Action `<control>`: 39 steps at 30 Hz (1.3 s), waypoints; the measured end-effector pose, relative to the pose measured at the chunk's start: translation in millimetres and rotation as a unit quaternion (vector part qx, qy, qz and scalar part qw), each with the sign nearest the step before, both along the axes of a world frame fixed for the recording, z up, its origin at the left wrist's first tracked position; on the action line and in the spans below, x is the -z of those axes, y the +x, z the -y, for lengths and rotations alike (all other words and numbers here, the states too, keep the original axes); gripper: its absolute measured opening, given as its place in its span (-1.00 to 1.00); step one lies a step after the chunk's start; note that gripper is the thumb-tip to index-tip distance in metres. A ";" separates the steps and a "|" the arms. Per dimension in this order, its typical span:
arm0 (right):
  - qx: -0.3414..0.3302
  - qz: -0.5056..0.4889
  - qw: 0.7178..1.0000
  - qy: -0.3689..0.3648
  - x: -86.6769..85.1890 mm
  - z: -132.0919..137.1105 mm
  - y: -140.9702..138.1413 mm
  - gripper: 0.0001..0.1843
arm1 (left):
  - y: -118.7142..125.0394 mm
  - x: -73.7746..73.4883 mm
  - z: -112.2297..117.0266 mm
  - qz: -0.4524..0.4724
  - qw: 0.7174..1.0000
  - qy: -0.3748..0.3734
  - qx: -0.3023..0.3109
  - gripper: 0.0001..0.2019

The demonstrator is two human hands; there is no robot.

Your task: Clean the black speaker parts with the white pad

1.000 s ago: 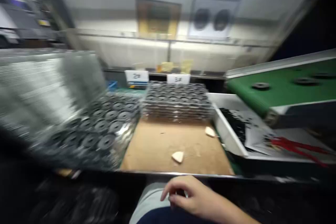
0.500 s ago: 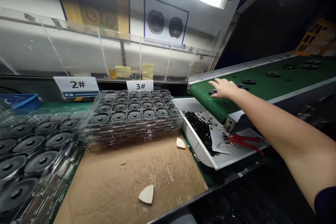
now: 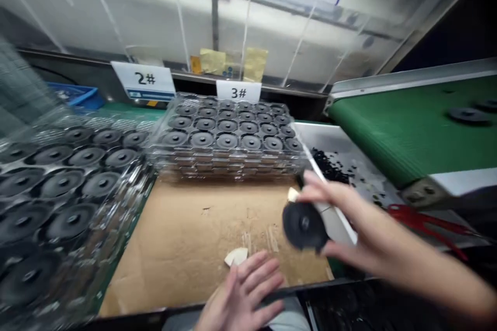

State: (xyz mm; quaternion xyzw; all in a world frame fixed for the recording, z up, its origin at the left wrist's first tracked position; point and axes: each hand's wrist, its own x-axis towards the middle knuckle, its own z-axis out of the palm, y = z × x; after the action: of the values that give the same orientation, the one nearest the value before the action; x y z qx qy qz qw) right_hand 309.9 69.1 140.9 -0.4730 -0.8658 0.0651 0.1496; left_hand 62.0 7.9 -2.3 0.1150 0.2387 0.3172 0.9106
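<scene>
Between the thumb and fingers of my right hand (image 3: 349,212) is a round black disc (image 3: 305,225) with a small raised centre, held by its edge above the cardboard (image 3: 186,238). My left hand (image 3: 246,292) is palm up at the front edge of the cardboard, its fingers stretched out and nothing in it. A pale wedge-shaped piece (image 3: 235,257) lies just beyond its fingertips. Another pale piece (image 3: 292,194) shows partly behind the right fingers. Both hands are a little blurred.
Stacked clear trays (image 3: 229,158) of black discs stand at the back under a "3#" sign (image 3: 238,92); more trays (image 3: 62,186) fill the left. On the right, a green conveyor belt (image 3: 419,129) carries discs above a white bin (image 3: 316,160) of small black parts and red-handled pliers (image 3: 427,222).
My right hand has come back from the conveyor with a black disc and is now over the cardboard. My left hand has entered at the bottom. The view has turned downward.
</scene>
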 end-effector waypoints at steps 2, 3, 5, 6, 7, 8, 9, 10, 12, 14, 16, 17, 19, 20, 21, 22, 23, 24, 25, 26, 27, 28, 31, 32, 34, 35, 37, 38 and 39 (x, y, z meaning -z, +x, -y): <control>-0.079 -0.036 0.996 -0.015 43.3 32.5 -34.7 -0.10 | 17.2 -21.9 -9.2 0.110 0.993 -0.047 0.009 -0.49; -0.082 -0.049 0.995 -0.015 62.7 44.8 -47.0 -0.13 | 22.6 -29.3 -12.7 0.144 0.988 -0.062 0.011 -0.43; -0.052 -0.088 0.995 -0.021 93.8 61.2 -63.0 -0.11 | 25.9 -37.0 -15.5 0.185 0.979 -0.077 -0.032 -0.40; -0.026 -0.111 0.993 -0.024 104.6 66.4 -68.1 -0.09 | 24.6 -38.0 -14.7 0.195 0.976 -0.081 -0.050 -0.38; -0.001 -0.133 0.991 -0.030 112.3 70.4 -72.1 -0.08 | 22.2 -37.9 -13.0 0.200 0.974 -0.082 -0.064 -0.38; 0.023 -0.151 0.988 -0.038 117.0 73.8 -75.7 -0.08 | 19.1 -37.0 -10.8 0.201 0.973 -0.084 -0.070 -0.37; 0.047 -0.166 0.984 -0.044 119.2 76.9 -79.4 -0.11 | 15.8 -35.9 -8.4 0.202 0.973 -0.084 -0.071 -0.36; 0.069 -0.177 0.981 -0.048 119.5 79.9 -83.4 -0.16 | 12.8 -34.8 -6.4 0.204 0.973 -0.086 -0.072 -0.35; 0.107 -0.189 0.974 -0.057 116.6 85.3 -92.2 -0.25 | 7.8 -33.5 -3.5 0.210 0.971 -0.089 -0.075 -0.34; 0.125 -0.201 0.970 -0.063 112.3 89.0 -100.9 -0.33 | 4.1 -33.9 -2.1 0.216 0.969 -0.094 -0.075 -0.37; 0.120 -0.206 0.969 -0.067 108.5 90.6 -108.1 -0.38 | 0.8 -35.8 -1.2 0.216 0.969 -0.096 -0.078 -0.40; 0.116 -0.208 0.969 -0.067 107.0 90.7 -111.0 -0.40 | -0.9 -37.1 -0.6 0.213 0.969 -0.097 -0.079 -0.42; 0.112 -0.210 0.969 -0.061 104.6 90.2 -115.5 -0.42 | -4.4 -39.9 0.7 0.211 0.969 -0.098 -0.085 -0.44; 0.111 -0.210 0.970 -0.057 103.6 89.8 -117.2 -0.43 | -6.1 -41.3 1.4 0.209 0.969 -0.099 -0.087 -0.44; 0.110 -0.209 0.970 -0.055 102.7 89.5 -118.8 -0.43 | -7.8 -42.6 2.0 0.207 0.969 -0.100 -0.091 -0.44; 0.108 -0.208 0.971 -0.055 101.9 89.3 -120.2 -0.43 | -9.4 -43.8 2.7 0.206 0.969 -0.100 -0.094 -0.44; 0.105 -0.206 0.971 -0.055 101.2 89.1 -121.5 -0.43 | -10.9 -44.9 3.2 0.205 0.969 -0.099 -0.096 -0.44; 0.101 -0.204 0.972 -0.056 100.6 89.1 -122.8 -0.43 | -12.4 -45.7 3.6 0.205 0.969 -0.099 -0.099 -0.44; 0.099 -0.204 0.972 -0.057 100.3 89.1 -124.1 -0.42 | -13.7 -46.3 4.0 0.203 0.969 -0.100 -0.101 -0.45; 0.098 -0.205 0.972 -0.059 100.0 89.2 -125.5 -0.41 | -15.1 -46.7 4.2 0.202 0.969 -0.102 -0.104 -0.47; 0.099 -0.207 0.971 -0.061 99.9 89.2 -127.0 -0.40 | -16.3 -46.9 4.4 0.200 0.968 -0.104 -0.106 -0.48; 0.101 -0.209 0.971 -0.062 99.8 89.4 -128.6 -0.39 | -17.5 -46.9 4.5 0.198 0.969 -0.107 -0.106 -0.49; 0.108 -0.213 0.969 -0.066 99.5 89.7 -133.2 -0.38 | -20.6 -46.5 5.2 0.193 0.969 -0.110 -0.110 -0.46; 0.108 -0.214 0.969 -0.068 99.3 89.6 -134.4 -0.38 | -21.5 -46.4 5.5 0.193 0.969 -0.107 -0.111 -0.44; 0.104 -0.211 0.969 -0.073 98.8 89.3 -136.3 -0.38 | -23.4 -46.3 6.5 0.191 0.970 -0.098 -0.115 -0.40; 0.101 -0.209 0.970 -0.076 98.5 89.0 -136.9 -0.36 | -24.3 -46.3 7.1 0.189 0.970 -0.096 -0.117 -0.39; 0.089 -0.203 0.972 -0.080 98.2 88.0 -137.4 -0.34 | -26.4 -46.2 8.6 0.183 0.970 -0.100 -0.122 -0.40; 0.081 -0.198 0.973 -0.081 98.1 87.5 -137.5 -0.33 | -27.6 -46.2 9.4 0.181 0.970 -0.103 -0.123 -0.41; 0.071 -0.194 0.975 -0.082 98.0 87.0 -137.6 -0.32 | -28.7 -46.3 10.1 0.179 0.970 -0.107 -0.125 -0.43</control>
State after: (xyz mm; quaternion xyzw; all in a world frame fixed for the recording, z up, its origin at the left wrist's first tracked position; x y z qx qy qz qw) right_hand 172.2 -17.9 42.9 -0.5226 -0.7760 0.2153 0.2802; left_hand 33.3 -2.3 44.0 -0.0724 0.1166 0.4166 0.8987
